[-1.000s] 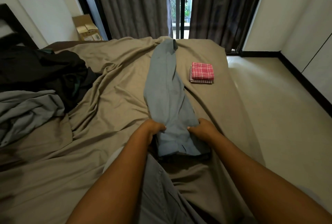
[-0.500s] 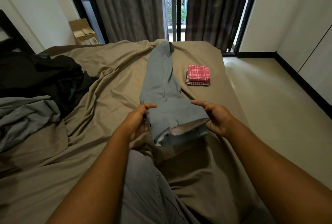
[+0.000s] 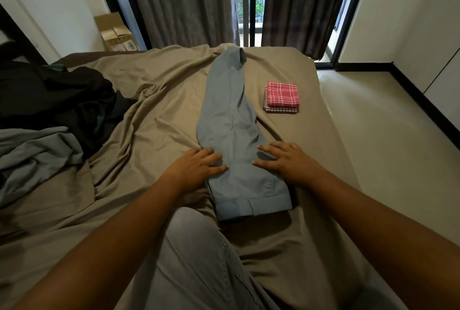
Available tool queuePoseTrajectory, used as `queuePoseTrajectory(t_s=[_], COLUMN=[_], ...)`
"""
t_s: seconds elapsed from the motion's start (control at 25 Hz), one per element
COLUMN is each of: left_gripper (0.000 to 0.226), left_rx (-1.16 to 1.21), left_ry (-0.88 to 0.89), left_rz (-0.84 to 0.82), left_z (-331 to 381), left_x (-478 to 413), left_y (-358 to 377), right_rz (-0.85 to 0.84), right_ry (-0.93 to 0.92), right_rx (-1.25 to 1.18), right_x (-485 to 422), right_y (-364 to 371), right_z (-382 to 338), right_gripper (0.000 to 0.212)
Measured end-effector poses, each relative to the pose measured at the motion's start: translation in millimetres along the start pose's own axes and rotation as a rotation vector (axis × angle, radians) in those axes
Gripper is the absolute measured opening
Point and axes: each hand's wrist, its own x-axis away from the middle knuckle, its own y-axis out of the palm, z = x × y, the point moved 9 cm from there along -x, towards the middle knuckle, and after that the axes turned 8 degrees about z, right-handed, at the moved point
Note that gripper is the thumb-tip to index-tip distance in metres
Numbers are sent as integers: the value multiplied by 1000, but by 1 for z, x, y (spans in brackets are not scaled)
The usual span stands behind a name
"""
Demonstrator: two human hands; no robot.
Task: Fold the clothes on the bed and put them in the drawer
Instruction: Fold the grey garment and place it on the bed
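Observation:
Grey-blue trousers [image 3: 230,120] lie lengthwise down the middle of the bed [image 3: 159,90], folded into a narrow strip with the waistband end nearest me. My left hand [image 3: 196,166] lies flat on their left edge, fingers straight. My right hand [image 3: 286,160] presses flat on the right edge. A folded red checked cloth [image 3: 282,94] sits on another folded checked cloth to the right of the trousers. A black garment [image 3: 62,100] and a grey garment [image 3: 32,158] lie crumpled at the left. No drawer is in view.
The bed wears a rumpled tan sheet. A cardboard box [image 3: 115,33] stands by the wall at the back left. Dark curtains [image 3: 184,3] hang over a glass door behind the bed. Pale floor [image 3: 388,140] runs along the right side.
Both hands lifted the waistband end, set it back down on the sheet and let go. They now press flat on the trousers' two sides.

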Motion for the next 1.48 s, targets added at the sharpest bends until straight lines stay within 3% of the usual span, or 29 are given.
queuePoseTrajectory(t_s=[0.08,0.16,0.2,0.32,0.4,0.48,0.6,0.68,0.72,0.88,1.0,1.12,1.2,1.32,1.4,1.48], left_gripper=[60,49,45,38,31,23,40,33,36,72,70,62,55,59,53,61], left_rx=[300,759,871,879,892,1111,1828,2079,2095,2027,1967,1880,1842,1871,1860,1892], left_ry=[-122,-401,-463,-343,-247,-259,-659,-922,-1027,-1295,-1247,-1250,-1304,-1310,-1246,-1156], left_rz=[70,66,26,-165,-346,-463,-320,-112,-56,-131,-13,216,257,55,-108,-152], left_z=[-7,-26,-28,-1,22,33,10,-15,-24,-22,-21,-33,-38,-27,-15,-7], left_x=[2,7,11,24,32,38,29,14,8,6,9,14,19,28,35,39], left_y=[-9,-8,-8,-12,-13,-17,-26,-17,-6,46,58,60,63,67,63,61], right_rz=[-16,-72,-99,-314,-472,-554,-282,-57,6,-37,-144,13,119,303,435,416], right_ry=[29,210,271,243,230,297,611,820,914,1117,1127,1206,1272,1261,1160,1061], right_rx=[-161,-431,-531,-616,-780,-1039,-1466,-1795,-1859,-1733,-1615,-1588,-1503,-1244,-1021,-828], right_x=[-4,-9,-8,21,53,69,48,20,4,-26,-15,-8,-3,15,28,34], right_y=[-10,-25,-30,-24,-19,-32,-62,-54,-40,9,38,48,47,27,11,6], right_z=[2,17,21,-7,-31,-39,-7,20,30,29,19,23,24,18,10,-4], right_gripper=[54,51,47,42,27,13,9,43,47,41,52,51,50,35,38,39])
